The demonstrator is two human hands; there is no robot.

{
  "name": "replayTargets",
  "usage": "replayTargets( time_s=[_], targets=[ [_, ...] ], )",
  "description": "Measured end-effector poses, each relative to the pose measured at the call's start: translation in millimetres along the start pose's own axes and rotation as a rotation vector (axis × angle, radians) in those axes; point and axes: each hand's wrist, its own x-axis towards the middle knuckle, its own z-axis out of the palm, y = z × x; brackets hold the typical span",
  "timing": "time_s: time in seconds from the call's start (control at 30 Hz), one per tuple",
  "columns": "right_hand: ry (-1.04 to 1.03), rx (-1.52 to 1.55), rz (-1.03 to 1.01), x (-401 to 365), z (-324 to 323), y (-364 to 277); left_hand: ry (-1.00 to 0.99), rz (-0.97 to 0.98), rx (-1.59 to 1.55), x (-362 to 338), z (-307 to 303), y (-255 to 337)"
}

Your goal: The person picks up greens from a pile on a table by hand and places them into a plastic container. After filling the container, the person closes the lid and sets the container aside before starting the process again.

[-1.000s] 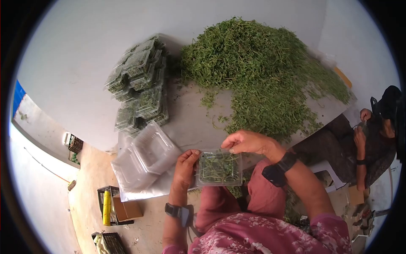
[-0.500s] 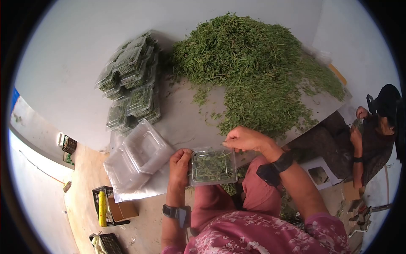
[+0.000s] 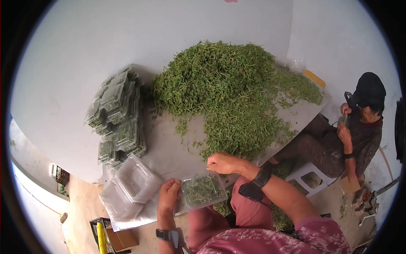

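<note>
A clear plastic clamshell box (image 3: 204,190) with green leafy sprigs inside lies at the table's front edge, above my lap. My left hand (image 3: 169,194) grips its left side, fingers closed at the edge. At the box's upper right corner is my right hand (image 3: 225,163), thumb and fingers pinched together. What that pinch holds, if anything, is too small to make out. Just beyond my right hand spreads a large heap of loose green sprigs (image 3: 224,84). Nested empty plastic boxes (image 3: 137,180) rest left of my left hand.
Filled clear boxes (image 3: 120,99) are stacked on the table (image 3: 169,139) at the left. Another person (image 3: 359,127) sits at the right, holding a small item. A white carton (image 3: 311,180) stands below the table's right edge; a black crate (image 3: 95,226) is on the floor left.
The camera view has tilted up, so the table appears lower and farther left. My left hand still holds the box, and my right hand stays pinched by its upper right corner.
</note>
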Motion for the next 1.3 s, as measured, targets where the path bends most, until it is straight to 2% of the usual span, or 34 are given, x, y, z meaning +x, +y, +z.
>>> replayTargets(
  time_s=[0.03,0.13,0.3,0.6,0.83,1.0,1.13,1.23,1.3],
  targets=[
    [0.003,-0.068,-0.055,1,0,-1,-0.012,0.013,0.008,0,0,0],
    [-0.059,-0.144,0.078,-2,-5,-14,-0.019,0.041,0.035,0,-3,-5],
    [0.024,-0.121,-0.007,2,0,-4,0.004,0.040,0.028,-1,0,-6],
    [-0.027,-0.096,-0.019,1,-6,1,0.039,0.047,-0.045,-4,4,-5],
    [-0.133,0.077,0.070,-4,-12,-8,0.048,0.102,-0.109,-4,5,-12],
    [-0.124,-0.002,0.030,-2,-9,-8,0.046,0.152,-0.115,-2,4,-14],
    [-0.113,-0.005,-0.053,-1,-10,-10,0.042,0.119,-0.198,-7,3,-10],
    [-0.049,0.149,-0.010,-11,-24,-22,0.081,0.218,-0.339,-14,1,-14],
    [0.005,0.295,0.030,-13,-33,-24,0.098,0.286,-0.280,-16,-4,-25]
  ],
)
